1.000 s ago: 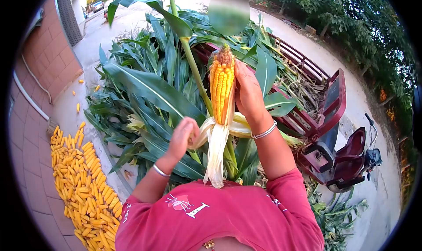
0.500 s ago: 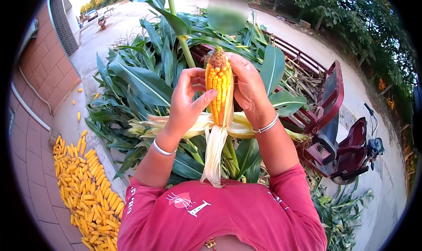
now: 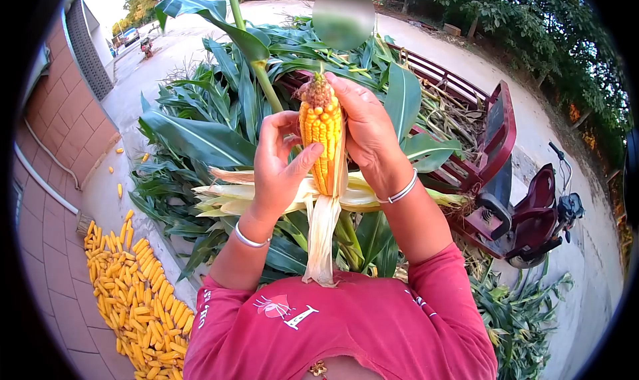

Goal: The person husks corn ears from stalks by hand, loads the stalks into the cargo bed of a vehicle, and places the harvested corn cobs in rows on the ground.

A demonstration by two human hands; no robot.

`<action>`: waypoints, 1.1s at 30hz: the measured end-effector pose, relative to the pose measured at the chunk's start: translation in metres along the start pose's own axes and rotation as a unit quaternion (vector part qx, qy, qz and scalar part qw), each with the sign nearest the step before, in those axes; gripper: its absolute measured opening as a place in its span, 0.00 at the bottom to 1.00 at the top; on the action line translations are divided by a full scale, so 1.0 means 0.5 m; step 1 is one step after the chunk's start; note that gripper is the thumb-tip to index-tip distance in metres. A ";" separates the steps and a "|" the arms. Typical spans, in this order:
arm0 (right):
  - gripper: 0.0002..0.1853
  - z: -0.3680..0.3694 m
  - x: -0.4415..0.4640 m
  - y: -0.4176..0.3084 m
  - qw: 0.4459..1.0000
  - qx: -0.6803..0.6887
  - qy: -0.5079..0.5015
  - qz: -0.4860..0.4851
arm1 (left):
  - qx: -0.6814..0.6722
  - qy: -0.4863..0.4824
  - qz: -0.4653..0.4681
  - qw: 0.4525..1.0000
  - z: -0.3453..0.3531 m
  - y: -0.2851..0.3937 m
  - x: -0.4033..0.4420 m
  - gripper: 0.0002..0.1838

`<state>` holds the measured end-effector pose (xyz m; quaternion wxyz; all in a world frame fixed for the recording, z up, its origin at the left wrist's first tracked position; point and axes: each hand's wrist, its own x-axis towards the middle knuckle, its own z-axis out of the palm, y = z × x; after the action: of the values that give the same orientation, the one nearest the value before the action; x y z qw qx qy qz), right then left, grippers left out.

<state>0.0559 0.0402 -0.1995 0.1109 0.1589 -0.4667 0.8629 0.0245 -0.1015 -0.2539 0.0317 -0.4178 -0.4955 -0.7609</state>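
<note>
An upright yellow corn cob (image 3: 322, 140) with a brown, shrivelled tip stands in front of my chest between both hands. My left hand (image 3: 283, 160) grips its left side, thumb across the kernels. On the other side my right hand (image 3: 366, 123) is wrapped round the upper right, close to the tip. Pale husk (image 3: 321, 240) is peeled back from the cob's base, hanging down and spreading to both sides. Behind it rises a green corn stalk (image 3: 266, 83) with broad leaves.
Husked cobs (image 3: 143, 300) lie heaped at the lower left beside a tiled wall (image 3: 63, 247). Leafy corn stalks (image 3: 193, 100) are piled ahead. A dark red three-wheeled cart (image 3: 492, 140) holding stalks stands at the right, with more greenery (image 3: 526, 320) below it.
My left hand has come up from the lower left and taken hold of the cob. The cob and both hands have shifted slightly left in view. Husk now spreads out to the left.
</note>
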 end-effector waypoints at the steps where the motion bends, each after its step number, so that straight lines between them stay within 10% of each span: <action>1: 0.14 0.002 0.001 0.006 0.999 0.038 -0.004 -0.009 | 0.001 0.000 -0.001 1.000 -0.001 0.001 -0.002 0.27; 5: 0.13 -0.004 -0.003 0.045 0.970 0.149 0.167 -0.090 | -0.015 0.010 -0.009 1.000 -0.004 0.005 -0.007 0.27; 10: 0.19 -0.039 -0.078 0.062 0.970 0.195 0.111 -0.090 | -0.063 0.032 0.011 0.997 0.018 -0.004 -0.006 0.33; 14: 0.19 -0.115 -0.263 0.169 0.938 -0.316 0.139 0.040 | -0.032 0.079 -0.065 0.994 0.007 -0.037 0.007 0.24; 23: 0.13 -0.248 -0.448 0.277 0.858 -0.463 0.209 0.080 | 0.017 0.038 -0.123 0.992 0.052 -0.157 -0.091 0.14; 31: 0.25 -0.206 -0.279 0.163 0.707 -0.680 0.141 -0.137 | 0.033 0.055 -0.088 0.994 0.094 -0.167 -0.075 0.21; 33: 0.31 -0.246 -0.251 0.198 0.893 -0.419 -0.018 0.162 | 0.111 0.045 -0.067 0.991 0.104 -0.158 -0.077 0.23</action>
<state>0.1176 0.0847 -0.3863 0.0174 0.0352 -0.8059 0.5908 0.0441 -0.0349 -0.3289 0.0493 -0.3432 -0.6021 -0.7192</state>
